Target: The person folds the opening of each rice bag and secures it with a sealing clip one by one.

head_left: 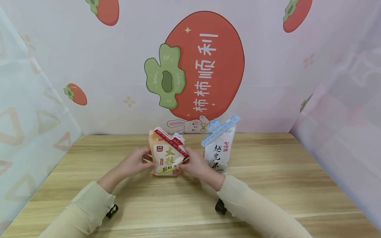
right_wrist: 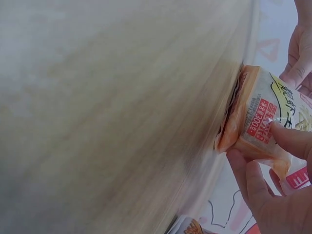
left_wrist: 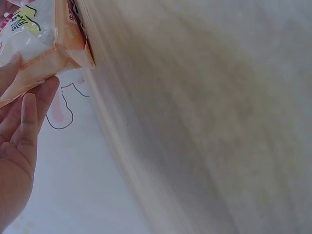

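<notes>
An orange-edged bag of rice [head_left: 162, 160] stands upright on the table, a red-and-white sealing clip [head_left: 171, 141] slanting across its top corner. My left hand [head_left: 137, 162] grips the bag's left edge, thumb on the front and fingers behind. On the opposite edge, my right hand [head_left: 197, 165] pinches the lower side below the clip. In the left wrist view, the left fingers [left_wrist: 29, 117] lie against the side of the bag [left_wrist: 39, 58]. The right wrist view shows the right thumb [right_wrist: 291, 139] on the printed front of the bag [right_wrist: 251, 109].
Right of the held bag stands a white bag of rice [head_left: 220, 155] with a light blue sealing clip [head_left: 220, 130] slanted across its top. Both are near the back of the wooden table [head_left: 166, 211]. A printed cloth backdrop [head_left: 125, 66] rises behind, with cloth at both sides.
</notes>
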A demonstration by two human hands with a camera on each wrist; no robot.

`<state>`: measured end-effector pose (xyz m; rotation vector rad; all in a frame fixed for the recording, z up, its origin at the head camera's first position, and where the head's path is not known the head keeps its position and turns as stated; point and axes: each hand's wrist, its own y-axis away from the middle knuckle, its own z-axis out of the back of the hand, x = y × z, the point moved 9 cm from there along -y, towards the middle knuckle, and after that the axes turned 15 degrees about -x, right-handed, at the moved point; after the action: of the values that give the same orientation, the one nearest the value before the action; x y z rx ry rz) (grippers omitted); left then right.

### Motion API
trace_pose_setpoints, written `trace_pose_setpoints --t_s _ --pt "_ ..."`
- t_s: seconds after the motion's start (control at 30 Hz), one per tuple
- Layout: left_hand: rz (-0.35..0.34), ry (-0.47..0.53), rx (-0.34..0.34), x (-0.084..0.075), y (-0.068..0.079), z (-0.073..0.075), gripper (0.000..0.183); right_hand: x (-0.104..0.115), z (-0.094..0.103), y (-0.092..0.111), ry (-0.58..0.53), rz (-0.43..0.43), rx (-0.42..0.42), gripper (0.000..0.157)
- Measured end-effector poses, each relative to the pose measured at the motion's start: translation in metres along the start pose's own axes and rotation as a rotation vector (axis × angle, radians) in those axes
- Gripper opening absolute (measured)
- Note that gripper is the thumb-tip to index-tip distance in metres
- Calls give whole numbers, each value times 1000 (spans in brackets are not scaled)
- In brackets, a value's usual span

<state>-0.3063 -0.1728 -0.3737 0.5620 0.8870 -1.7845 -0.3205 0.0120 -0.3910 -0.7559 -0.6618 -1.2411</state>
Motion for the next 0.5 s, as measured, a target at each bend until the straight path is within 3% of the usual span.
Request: trace_pose_setpoints --t_s 0.2,0.5 --pt "14 1 -1 5 -2 2 36 -1 -3 -4 2 -32 -6 65" --pt "20 -7 5 5 -4 3 38 3 -1 -3 5 -14 -4 67"
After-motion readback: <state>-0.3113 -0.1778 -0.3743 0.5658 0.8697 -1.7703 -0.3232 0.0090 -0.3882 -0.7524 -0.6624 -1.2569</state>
